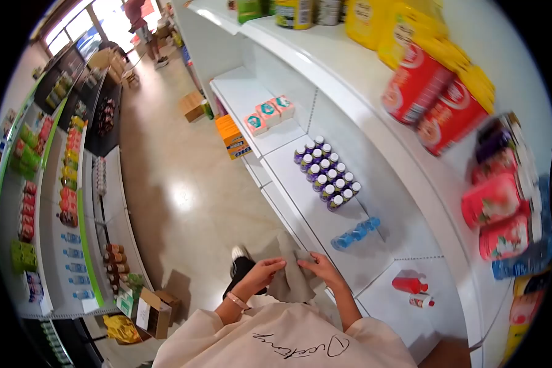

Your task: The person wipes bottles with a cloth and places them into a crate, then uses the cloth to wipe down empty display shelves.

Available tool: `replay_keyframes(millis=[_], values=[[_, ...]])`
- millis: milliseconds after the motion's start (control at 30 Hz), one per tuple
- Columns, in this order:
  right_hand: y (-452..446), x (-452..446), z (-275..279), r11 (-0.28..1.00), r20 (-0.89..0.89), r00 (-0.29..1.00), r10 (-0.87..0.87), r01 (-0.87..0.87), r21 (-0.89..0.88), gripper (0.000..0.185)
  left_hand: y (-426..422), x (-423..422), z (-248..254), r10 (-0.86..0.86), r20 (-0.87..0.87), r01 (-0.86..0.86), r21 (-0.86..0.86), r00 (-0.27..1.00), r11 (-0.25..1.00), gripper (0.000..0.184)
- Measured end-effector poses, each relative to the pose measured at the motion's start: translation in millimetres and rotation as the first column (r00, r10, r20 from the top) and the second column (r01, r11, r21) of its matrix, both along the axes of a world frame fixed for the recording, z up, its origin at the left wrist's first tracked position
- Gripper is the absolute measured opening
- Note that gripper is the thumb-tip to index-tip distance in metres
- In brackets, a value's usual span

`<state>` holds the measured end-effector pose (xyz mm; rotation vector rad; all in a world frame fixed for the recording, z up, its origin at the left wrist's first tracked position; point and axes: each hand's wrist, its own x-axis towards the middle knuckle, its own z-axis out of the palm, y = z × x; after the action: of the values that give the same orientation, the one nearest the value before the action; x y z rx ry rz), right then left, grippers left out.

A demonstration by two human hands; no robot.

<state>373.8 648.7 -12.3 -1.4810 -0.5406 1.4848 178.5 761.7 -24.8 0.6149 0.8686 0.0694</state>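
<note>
A greyish cloth [294, 274] hangs in front of my body, pinched between both hands. My left hand [265, 273] has its fingers closed on the cloth's left side. On the other side, my right hand [318, 267] grips the same cloth. To the right of the hands, blue bottles [356, 234] lie in a row on the white shelf [313, 214]. Further up that shelf stand several purple bottles [327, 173] with white caps. A red bottle [410, 284] and a small white bottle [421, 300] lie on the shelf section nearest me.
Upper shelf [331, 67] holds red packs [418, 83] and yellow packs. Pink-and-white boxes [268, 115] sit beyond the purple bottles. Orange boxes [232, 136] and a carton [192, 106] stand on the floor. Stocked shelves and an open carton [155, 314] are left. A person [142, 27] stands far off.
</note>
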Motion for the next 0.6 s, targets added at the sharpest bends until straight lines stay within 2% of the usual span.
replay_keyframes(millis=[100,167,200,233,300,333,367,500,533,600], values=[[39,-4,1,0.998,0.098,0.995,-0.019,0.025,-0.065,0.04,30,-21,4,0.059,-0.075,-0.055,0.046,0.995,0.997,0.03],[62,1,-21,1.0,0.182,0.983,0.015,-0.015,-0.004,0.039,58,-40,-9,0.025,-0.046,-0.025,0.009,0.999,1.0,0.019],[77,2,-37,0.999,0.224,0.974,0.022,-0.03,0.03,0.038,73,-47,-7,0.071,0.007,-0.071,-0.031,0.997,0.997,0.02],[90,2,-59,0.999,0.264,0.964,-0.032,0.027,0.023,0.037,88,-56,-3,0.116,0.058,-0.112,-0.071,0.992,0.991,0.021],[134,-13,-49,0.989,0.35,0.925,-0.146,0.144,0.032,0.034,123,-76,-4,0.236,0.087,-0.228,-0.094,0.968,0.969,0.024],[146,-13,-37,0.991,0.159,0.978,-0.132,0.129,0.026,0.033,139,-89,-2,0.296,0.098,-0.286,-0.104,0.95,0.953,0.024],[167,-16,-27,0.992,0.145,0.982,-0.123,0.119,0.039,0.035,157,-94,10,0.356,0.113,-0.343,-0.117,0.928,0.932,0.024],[253,-28,2,0.998,0.135,0.99,-0.027,0.02,0.055,0.043,234,-147,-22,0.454,0.186,-0.444,-0.094,0.872,0.891,0.016],[277,-35,5,0.998,0.135,0.991,0.005,-0.013,0.061,0.045,253,-157,-23,0.482,0.139,-0.476,-0.071,0.865,0.876,0.007],[326,-49,-3,0.988,0.153,0.988,0.004,-0.027,0.149,0.045,289,-179,-23,0.474,0.122,-0.481,0.031,0.872,0.876,0.005]])
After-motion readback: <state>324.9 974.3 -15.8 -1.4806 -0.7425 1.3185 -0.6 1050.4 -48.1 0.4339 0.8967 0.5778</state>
